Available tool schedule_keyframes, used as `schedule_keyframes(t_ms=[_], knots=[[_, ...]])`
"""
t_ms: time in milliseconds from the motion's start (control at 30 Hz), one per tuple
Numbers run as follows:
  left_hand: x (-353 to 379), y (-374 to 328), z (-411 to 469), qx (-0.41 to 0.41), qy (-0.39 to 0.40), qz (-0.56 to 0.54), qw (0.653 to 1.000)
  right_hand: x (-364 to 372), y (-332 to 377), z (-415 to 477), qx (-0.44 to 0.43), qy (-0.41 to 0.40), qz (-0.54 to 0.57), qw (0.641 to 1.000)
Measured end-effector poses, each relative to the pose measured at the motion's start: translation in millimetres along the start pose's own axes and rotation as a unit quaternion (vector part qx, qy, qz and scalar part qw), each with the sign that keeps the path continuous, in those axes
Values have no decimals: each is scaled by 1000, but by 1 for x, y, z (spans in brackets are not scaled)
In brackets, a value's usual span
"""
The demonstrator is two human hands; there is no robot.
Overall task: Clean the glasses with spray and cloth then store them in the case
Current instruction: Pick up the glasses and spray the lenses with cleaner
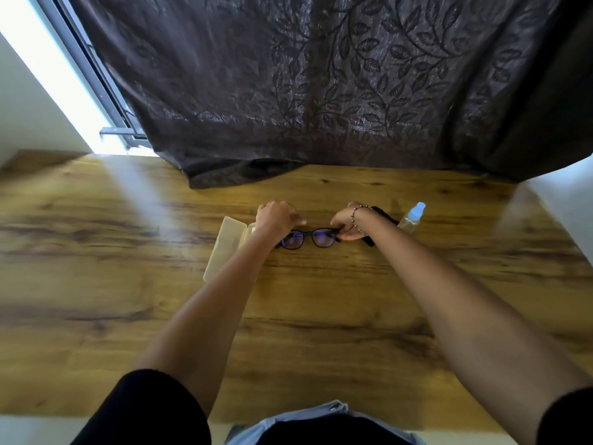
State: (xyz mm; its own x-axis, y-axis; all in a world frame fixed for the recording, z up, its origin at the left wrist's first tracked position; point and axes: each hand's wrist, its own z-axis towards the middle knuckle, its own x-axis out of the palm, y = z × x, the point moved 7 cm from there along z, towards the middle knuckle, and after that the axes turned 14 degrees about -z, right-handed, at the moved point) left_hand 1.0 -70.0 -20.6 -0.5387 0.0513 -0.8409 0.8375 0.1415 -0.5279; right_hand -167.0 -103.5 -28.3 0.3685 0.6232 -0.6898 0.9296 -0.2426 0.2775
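You are holding the thin, black-framed glasses (309, 237) low at the wooden table (321, 300), long axis running left to right. Your left hand (277, 215) is curling round the left end and your right hand (348, 223) is pinching the right hinge. The open, pale, hard case (224, 245) is lying just left, nearer your left hand. The dark cloth (369, 242) and clear spray bottle (412, 218) are sitting right.

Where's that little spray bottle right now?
In the head view, the spray bottle sits on the wooden table, right of centre, just beyond the right hand holding the glasses.
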Motion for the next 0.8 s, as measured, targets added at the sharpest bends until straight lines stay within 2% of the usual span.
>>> schedule_keyframes(t_ms=[100,233,333,500,667,800], knots=[[3,1,-1,1,8,-3,1000,7,-2,0,8,53,21,998],[5,0,0,3,28,4,1000,9,-1,1,0,77,115,990],[4,-3,1,18,32,-4,999,7,0,7,-13,82,179,980],[4,-6,3,19,81,-82,993,-2,-4,16,-22,68,238,969],[-1,-6,5,9,56,-112,992,-10,-5,14,-64,57,279,956],[-11,-8,7,8,3,-135,991,-12,-2,4,-109,81,253,958]])
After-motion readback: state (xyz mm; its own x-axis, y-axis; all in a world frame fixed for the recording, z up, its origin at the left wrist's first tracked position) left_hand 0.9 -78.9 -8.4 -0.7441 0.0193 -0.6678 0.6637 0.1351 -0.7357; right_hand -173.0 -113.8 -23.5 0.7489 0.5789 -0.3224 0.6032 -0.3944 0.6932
